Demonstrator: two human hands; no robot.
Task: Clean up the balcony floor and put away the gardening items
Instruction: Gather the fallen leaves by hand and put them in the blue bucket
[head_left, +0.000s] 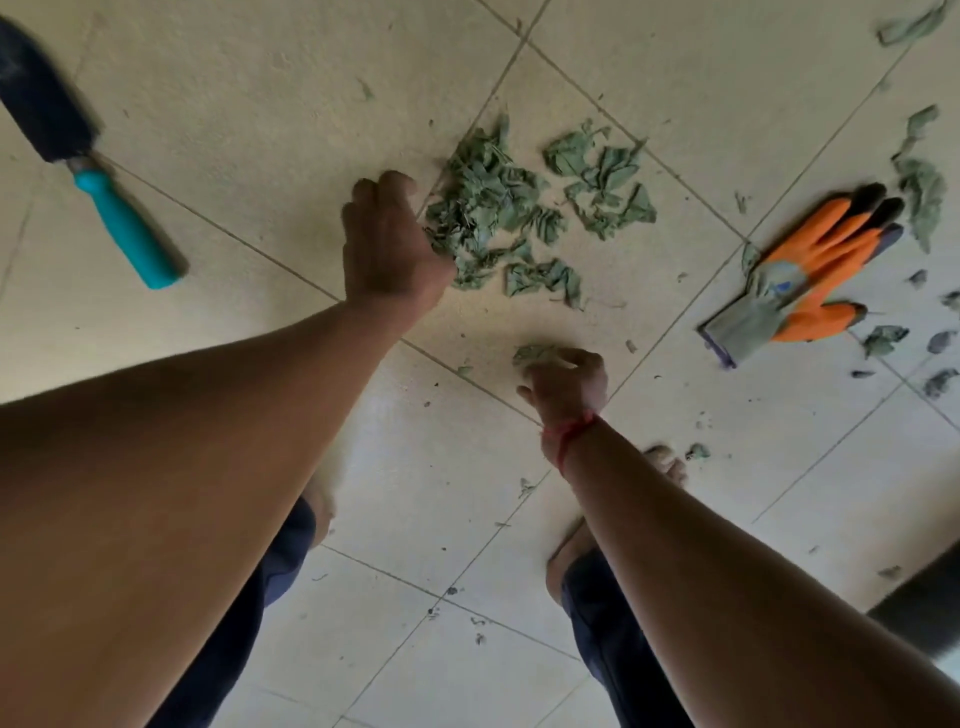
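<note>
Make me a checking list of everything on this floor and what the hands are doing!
Surface: tiled floor, dusty, crumbs scattered.
Job's things: leaf pile; trowel far left; orange gloves on the right.
Clutter: stray leaves beyond the gloves.
Hands: left hand against the pile's edge; right hand closed on a leaf clump.
Cables: nothing seen.
Surroundings: dark object, unclear, bottom right.

The leaf pile (524, 213) lay on the tiled floor (260, 78). The trowel (88, 156) lay well left of the pile, the gloves (800, 275) to its right, scattered leaves (922, 195) beyond them.
</note>
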